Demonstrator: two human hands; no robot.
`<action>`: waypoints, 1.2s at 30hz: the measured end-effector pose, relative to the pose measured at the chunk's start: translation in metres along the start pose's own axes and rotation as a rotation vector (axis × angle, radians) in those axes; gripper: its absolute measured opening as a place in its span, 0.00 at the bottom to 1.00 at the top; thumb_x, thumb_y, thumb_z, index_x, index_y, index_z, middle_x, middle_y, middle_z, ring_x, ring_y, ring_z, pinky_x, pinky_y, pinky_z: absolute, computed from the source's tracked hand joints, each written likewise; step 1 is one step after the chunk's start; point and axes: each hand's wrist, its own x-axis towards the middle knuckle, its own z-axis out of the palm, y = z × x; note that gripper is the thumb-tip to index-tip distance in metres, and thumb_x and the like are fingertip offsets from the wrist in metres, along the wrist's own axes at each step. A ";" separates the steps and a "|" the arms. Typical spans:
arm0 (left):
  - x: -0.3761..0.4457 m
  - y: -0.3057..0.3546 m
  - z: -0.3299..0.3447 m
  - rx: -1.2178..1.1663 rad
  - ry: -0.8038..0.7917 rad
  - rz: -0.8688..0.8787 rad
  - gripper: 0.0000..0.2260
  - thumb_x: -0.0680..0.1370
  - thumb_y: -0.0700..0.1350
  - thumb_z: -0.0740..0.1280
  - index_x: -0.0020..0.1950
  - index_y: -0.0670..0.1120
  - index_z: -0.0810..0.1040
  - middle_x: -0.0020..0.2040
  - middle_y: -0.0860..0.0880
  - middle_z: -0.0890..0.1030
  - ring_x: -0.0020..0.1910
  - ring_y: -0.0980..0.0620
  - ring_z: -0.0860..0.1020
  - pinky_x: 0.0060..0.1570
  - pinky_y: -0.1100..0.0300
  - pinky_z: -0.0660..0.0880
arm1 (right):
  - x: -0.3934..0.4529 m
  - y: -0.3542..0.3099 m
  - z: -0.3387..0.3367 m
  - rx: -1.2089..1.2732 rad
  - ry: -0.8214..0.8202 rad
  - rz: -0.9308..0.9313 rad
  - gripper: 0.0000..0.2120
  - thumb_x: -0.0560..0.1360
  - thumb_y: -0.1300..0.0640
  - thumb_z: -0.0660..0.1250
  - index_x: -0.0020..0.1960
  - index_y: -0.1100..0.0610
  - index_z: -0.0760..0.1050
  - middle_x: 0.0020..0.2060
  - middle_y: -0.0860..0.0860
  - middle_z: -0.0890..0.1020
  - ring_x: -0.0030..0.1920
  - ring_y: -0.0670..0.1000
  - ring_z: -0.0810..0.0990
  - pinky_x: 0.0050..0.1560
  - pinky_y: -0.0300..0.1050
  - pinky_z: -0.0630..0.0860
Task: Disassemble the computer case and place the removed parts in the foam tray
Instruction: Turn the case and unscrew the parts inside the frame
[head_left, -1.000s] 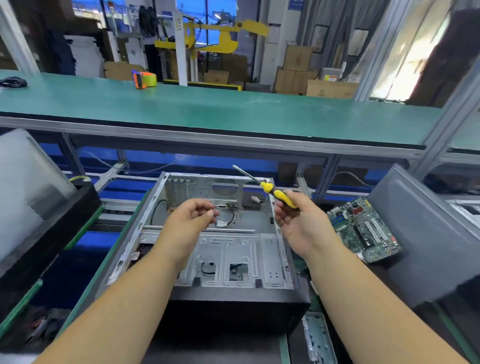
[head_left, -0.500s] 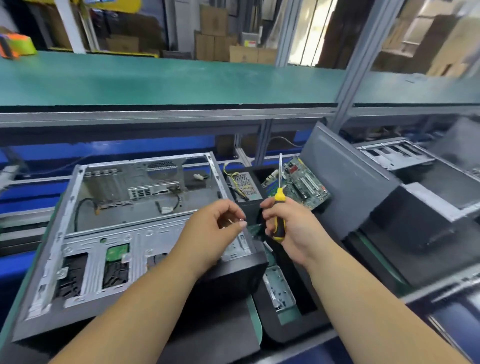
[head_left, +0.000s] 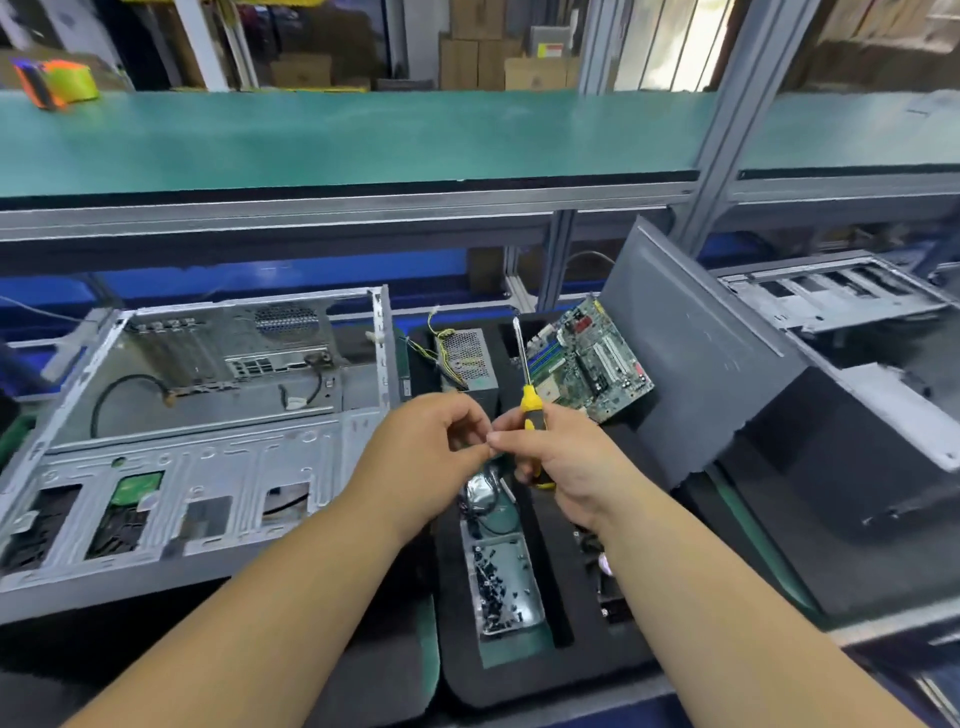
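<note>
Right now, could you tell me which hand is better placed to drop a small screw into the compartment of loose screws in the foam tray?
Left. The left hand hovers pinched just above the screw compartment of the foam tray, though any screw in it is too small to see. The right hand is occupied gripping the screwdriver.

The screwdriver at centre frame has a yellow and black handle with a silver shaft. The computer case at left is bare silver-grey metal (a green patch shows through one cutout). The motherboard is green, the foam tray black, the bench across the top teal green, the side panel at right dull grey.
</note>
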 end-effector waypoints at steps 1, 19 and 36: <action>0.002 0.004 0.007 0.013 0.006 -0.010 0.07 0.69 0.46 0.74 0.38 0.56 0.79 0.37 0.57 0.79 0.37 0.57 0.77 0.40 0.51 0.78 | 0.002 0.001 -0.009 -0.004 -0.012 0.002 0.09 0.69 0.64 0.75 0.37 0.53 0.78 0.32 0.53 0.80 0.26 0.47 0.69 0.29 0.40 0.69; -0.013 0.015 0.020 0.092 0.239 -0.287 0.08 0.74 0.46 0.73 0.47 0.58 0.77 0.42 0.58 0.78 0.35 0.59 0.73 0.40 0.66 0.71 | 0.043 0.049 -0.064 -0.539 -0.088 0.107 0.03 0.71 0.60 0.68 0.45 0.54 0.77 0.38 0.50 0.80 0.35 0.51 0.74 0.34 0.42 0.70; -0.073 0.010 -0.048 0.004 0.435 -0.303 0.07 0.75 0.48 0.71 0.48 0.59 0.78 0.44 0.58 0.79 0.44 0.57 0.76 0.45 0.64 0.71 | 0.048 -0.010 0.004 -0.352 -0.062 -0.099 0.09 0.74 0.58 0.60 0.52 0.49 0.68 0.31 0.45 0.83 0.37 0.51 0.79 0.43 0.51 0.72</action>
